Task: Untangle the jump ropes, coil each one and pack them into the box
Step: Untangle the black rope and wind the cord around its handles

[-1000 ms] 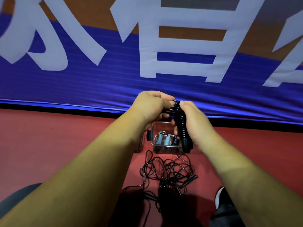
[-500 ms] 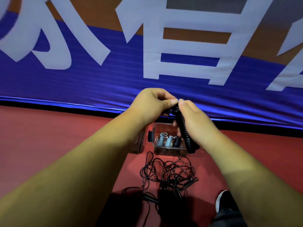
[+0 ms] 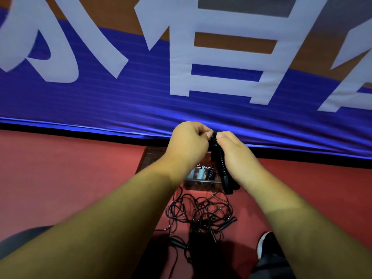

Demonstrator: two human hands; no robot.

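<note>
Grips a wound black jump rope (image 3: 220, 164) in the right hand (image 3: 237, 158), with fingers wrapped round the bundle and thumb laid along its upper end. Pinches that same upper end with the left hand (image 3: 189, 141), thumb and forefinger closed on the last turn of cord, the rest curled in. Stands nearly upright in view, long axis running from the meeting thumbs down to the handle ends, poking out below the right palm. Overlaps in view the right end of the clear box (image 3: 199, 185), open-topped on the red floor (image 3: 60, 178) just beyond the hands; cannot tell how far above it. Holds already a row of coiled ropes (image 3: 200, 174), pale and dark, side by side toward the middle. Looks like the last tuck of the wrap, with packing next. Calls for a straight drop, handle ends first, into whatever room remains at the box's right end, hidden behind the bundle. Falls to the right hand as the nearer and the one bearing the bundle, with the left merely letting go. Leaves a tangled heap of black cords (image 3: 201, 216) and handles on the floor nearer the body, well apart from both hands, not yet sorted. Beside the box on the left, a dark flat panel (image 3: 150, 158), perhaps its lid.
</note>
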